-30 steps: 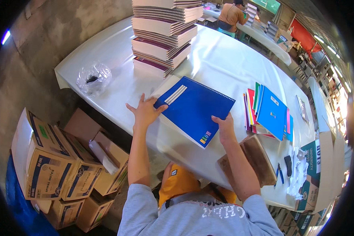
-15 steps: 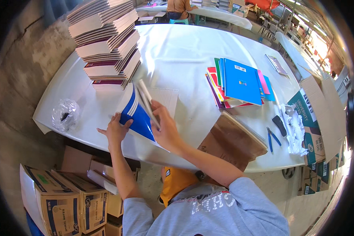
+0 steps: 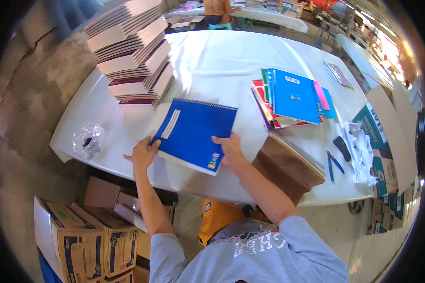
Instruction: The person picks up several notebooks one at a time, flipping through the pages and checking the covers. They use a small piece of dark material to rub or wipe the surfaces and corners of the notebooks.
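A dark blue spiral notebook (image 3: 198, 129) lies closed in front of me, its wire binding along the far edge and white stripes on its cover. My left hand (image 3: 145, 152) grips its near left corner, thumb on the cover and one finger pointing out to the left. On the opposite side, my right hand (image 3: 230, 147) holds the right edge, with the thumb on top and the other fingers curled at the edge. Pale sheets (image 3: 161, 118) show from under the notebook on its left and far sides.
Tall stacks of spiral notebooks (image 3: 139, 61) stand at the back left. Crumpled clear plastic (image 3: 89, 140) lies at left. Colourful notebooks (image 3: 295, 96), a brown-covered pad (image 3: 285, 165), blue-handled pliers (image 3: 334, 165) and a dark object (image 3: 341, 148) are at right. Cartons (image 3: 80, 236) stand below the table.
The notebook's blue cover, bent up with the pages raised half a second ago, now lies flat and closed. My right hand has moved right to the notebook's right edge.
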Demonstrator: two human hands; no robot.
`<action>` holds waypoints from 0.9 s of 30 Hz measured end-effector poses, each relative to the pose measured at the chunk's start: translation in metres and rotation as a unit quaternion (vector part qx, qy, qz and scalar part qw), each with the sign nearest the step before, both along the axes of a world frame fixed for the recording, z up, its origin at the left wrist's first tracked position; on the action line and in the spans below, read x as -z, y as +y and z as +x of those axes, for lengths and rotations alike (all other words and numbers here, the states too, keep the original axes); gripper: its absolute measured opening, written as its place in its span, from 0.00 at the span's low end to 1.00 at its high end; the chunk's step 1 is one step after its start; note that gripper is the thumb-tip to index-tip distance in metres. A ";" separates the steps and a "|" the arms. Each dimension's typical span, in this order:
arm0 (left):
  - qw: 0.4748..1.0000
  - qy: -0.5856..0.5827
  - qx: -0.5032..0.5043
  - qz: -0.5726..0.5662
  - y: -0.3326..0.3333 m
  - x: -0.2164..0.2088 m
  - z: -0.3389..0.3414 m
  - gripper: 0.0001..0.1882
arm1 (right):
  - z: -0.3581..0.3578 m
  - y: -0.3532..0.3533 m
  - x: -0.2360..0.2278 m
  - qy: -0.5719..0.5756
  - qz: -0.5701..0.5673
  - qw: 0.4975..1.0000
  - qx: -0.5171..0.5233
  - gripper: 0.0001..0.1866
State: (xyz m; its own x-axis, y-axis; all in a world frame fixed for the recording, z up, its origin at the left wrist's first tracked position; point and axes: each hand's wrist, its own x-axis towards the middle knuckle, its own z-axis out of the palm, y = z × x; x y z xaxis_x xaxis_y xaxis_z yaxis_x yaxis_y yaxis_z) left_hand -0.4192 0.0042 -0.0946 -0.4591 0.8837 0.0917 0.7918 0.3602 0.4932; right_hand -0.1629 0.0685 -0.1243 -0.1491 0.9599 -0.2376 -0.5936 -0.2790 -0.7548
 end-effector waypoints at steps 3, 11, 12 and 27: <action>0.995 -0.003 -0.087 0.050 -0.005 -0.013 -0.006 0.25 | 0.020 0.013 0.011 0.044 0.016 0.997 -0.054 0.16; 0.811 -0.528 0.139 0.209 -0.028 -0.071 -0.007 0.20 | 0.057 0.013 0.002 0.058 0.098 0.987 -0.117 0.14; 0.755 -0.584 0.206 0.219 -0.031 -0.077 -0.006 0.22 | 0.062 0.014 0.006 0.060 0.112 0.985 -0.120 0.15; 0.551 -0.738 0.250 0.298 -0.043 -0.069 0.052 0.36 | 0.047 -0.002 -0.002 0.129 0.122 0.958 -0.224 0.23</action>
